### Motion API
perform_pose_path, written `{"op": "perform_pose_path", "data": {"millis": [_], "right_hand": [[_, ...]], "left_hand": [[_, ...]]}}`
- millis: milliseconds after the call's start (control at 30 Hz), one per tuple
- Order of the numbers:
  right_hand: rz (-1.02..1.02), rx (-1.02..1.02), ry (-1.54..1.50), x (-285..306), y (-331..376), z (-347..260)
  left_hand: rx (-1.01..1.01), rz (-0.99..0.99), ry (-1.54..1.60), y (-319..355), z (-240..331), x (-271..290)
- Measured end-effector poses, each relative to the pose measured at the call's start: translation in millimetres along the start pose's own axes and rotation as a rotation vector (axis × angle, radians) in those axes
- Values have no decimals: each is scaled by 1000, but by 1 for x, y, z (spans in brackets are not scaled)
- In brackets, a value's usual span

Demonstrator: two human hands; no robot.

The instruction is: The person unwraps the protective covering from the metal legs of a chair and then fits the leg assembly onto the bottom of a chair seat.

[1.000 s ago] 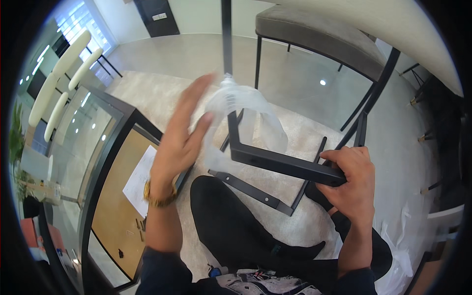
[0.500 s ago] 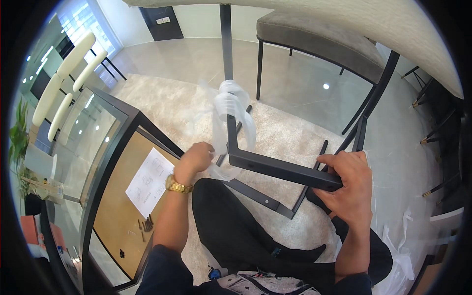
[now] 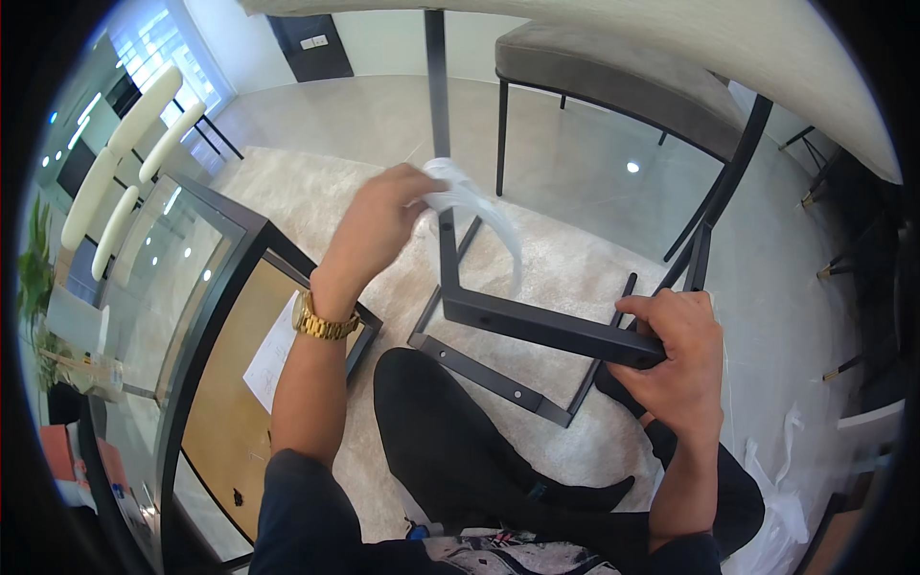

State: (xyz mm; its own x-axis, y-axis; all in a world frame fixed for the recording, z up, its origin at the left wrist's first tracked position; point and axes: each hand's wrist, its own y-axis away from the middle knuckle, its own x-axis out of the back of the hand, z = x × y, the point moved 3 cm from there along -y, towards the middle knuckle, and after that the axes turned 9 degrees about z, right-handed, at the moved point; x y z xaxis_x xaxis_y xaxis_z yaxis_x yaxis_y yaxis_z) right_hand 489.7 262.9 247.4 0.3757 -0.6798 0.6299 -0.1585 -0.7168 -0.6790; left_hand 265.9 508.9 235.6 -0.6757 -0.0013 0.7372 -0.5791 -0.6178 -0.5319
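My right hand (image 3: 676,359) is wrapped round the end of the lower bar of a black metal leg frame (image 3: 546,324), which stands tilted before me. At the frame's upright bar, my left hand (image 3: 383,220) has its fingers closed on a strip of white packing wrap (image 3: 460,190). The wrap loops round the upright, and a loose length of it curves down on the right. Beneath, a second black metal frame (image 3: 489,380) lies on the cream rug (image 3: 565,259), partly hidden by the first frame and my leg.
To the left stands a black-framed glass table (image 3: 177,259) with a brown board (image 3: 216,436) and a paper sheet (image 3: 268,369). A grey upholstered bench (image 3: 613,81) is at the back. Clear plastic packaging (image 3: 771,503) lies at the lower right; a cream upholstered edge (image 3: 805,67) overhangs the top right.
My left hand has moved up from the wrap's lower tail to its coil on the upright. The hanging tail has swung up and right. My right hand keeps its hold.
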Motion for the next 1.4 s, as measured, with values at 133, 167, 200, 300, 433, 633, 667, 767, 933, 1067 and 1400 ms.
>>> {"op": "perform_pose_path", "data": {"millis": [133,167,200,300,433,633,667,767,933,1067,1400], "right_hand": [[-14,12,15,1,4,3],[-17,21,12,0,4,2],[-20,22,10,1,4,2],[-25,27,23,4,4,3],[-45,13,17,1,6,3],[-25,6,17,-1,0,8],[-4,6,17,1,-3,10],[-7,-6,5,0,-9,10],[12,4,22,2,-16,13],[-43,-40,13,2,-17,23],[-8,-125,-534,14,-18,14]], "left_hand": [[82,549,314,25,-19,45],[172,732,505,38,-26,61],[238,764,797,51,-26,75],[232,764,856,84,-1,88],[258,887,729,104,-13,90],[308,166,48,152,-21,4],[342,-29,81,156,-20,-11],[444,-197,-269,201,-62,-14],[601,-151,-103,242,-73,4],[532,274,617,215,-3,81],[-385,-179,531,23,217,12]]}}
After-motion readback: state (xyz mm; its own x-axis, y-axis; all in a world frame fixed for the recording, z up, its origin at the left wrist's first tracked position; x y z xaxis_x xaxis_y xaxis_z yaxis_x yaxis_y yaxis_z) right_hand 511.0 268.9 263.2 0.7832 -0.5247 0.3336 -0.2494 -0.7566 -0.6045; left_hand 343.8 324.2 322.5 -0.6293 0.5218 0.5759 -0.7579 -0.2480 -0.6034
